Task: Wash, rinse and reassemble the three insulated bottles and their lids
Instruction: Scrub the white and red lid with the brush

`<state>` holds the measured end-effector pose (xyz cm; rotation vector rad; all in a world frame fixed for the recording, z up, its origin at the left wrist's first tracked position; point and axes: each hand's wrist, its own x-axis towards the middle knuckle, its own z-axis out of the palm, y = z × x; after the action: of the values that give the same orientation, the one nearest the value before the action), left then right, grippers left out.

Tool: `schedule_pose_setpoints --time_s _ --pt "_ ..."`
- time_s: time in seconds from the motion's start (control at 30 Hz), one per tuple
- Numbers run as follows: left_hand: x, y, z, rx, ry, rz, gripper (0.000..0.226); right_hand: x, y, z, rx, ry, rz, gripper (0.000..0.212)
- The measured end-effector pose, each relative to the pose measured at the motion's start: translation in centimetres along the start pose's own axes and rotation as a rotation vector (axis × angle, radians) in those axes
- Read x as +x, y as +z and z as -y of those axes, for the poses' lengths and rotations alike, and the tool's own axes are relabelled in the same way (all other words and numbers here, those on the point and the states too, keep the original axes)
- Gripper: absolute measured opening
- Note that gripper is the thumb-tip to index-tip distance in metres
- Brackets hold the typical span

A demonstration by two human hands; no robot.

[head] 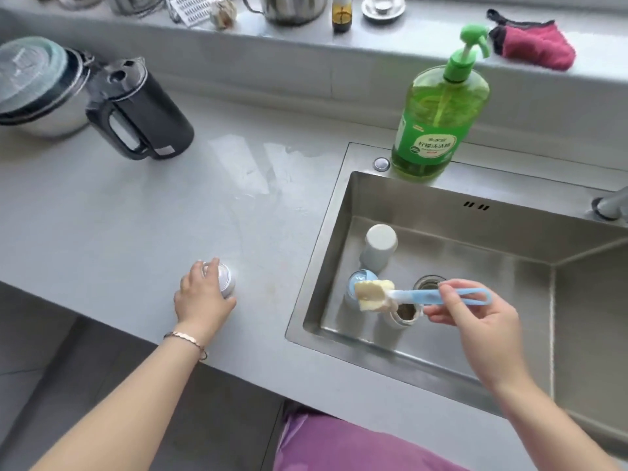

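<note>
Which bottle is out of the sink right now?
The lilac bottle on the countertop, gripped by the left hand. The white one, blue one and open steel one all stand inside the sink.

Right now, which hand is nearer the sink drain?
Right. The right hand holds a brush over the sink, beside the drain; the left hand grips a small lilac container on the counter.

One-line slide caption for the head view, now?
Left hand grips a small pale lid on the counter; right hand holds a sponge brush over bottles in the sink.
</note>
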<state>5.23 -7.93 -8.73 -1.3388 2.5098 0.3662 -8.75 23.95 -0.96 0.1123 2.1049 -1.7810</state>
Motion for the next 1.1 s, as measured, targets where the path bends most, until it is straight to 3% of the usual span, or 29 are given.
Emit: schedule_pose_setpoints --time_s 0.3,0.47,0.63,0.7,0.8,0.87,1.03,1.1 --pt "1.2 0.0 -1.0 -0.011 0.042 -0.01 0.06 -0.7 1.0 -0.5 -0.057 0.045 -0.019 0.007" --pt "-5.2 -2.2 -8.3 -0.545 0.293 0.096 0.063 -1.7 -2.4 1.0 0.017 0.073 -0.101 0.009" --pt "-11.6 -2.9 -14.3 -0.77 0.549 0.165 0.071 -2.7 -8.7 1.6 0.328 0.283 -0.236 0.005" --pt "-12.8 -2.5 -16.0 -0.782 0.577 0.205 0.074 -3.0 -11.4 1.0 0.444 0.412 -0.224 0.016" --pt "-14.2 -1.7 -18.1 -0.833 0.526 0.289 0.083 -3.9 -14.3 0.3 0.597 0.588 -0.149 0.074" --pt "-15.0 -1.1 -19.2 -0.823 0.503 0.318 0.085 -4.6 -15.7 -0.4 0.642 0.635 -0.084 0.09" --pt "-16.2 -0.2 -21.4 -0.805 0.491 0.331 0.063 -6.3 -17.0 0.4 0.484 0.636 0.194 0.07" --pt "-16.4 0.0 -22.1 -0.798 0.492 0.322 0.061 -6.4 -16.7 0.8 0.355 0.569 0.196 0.052"
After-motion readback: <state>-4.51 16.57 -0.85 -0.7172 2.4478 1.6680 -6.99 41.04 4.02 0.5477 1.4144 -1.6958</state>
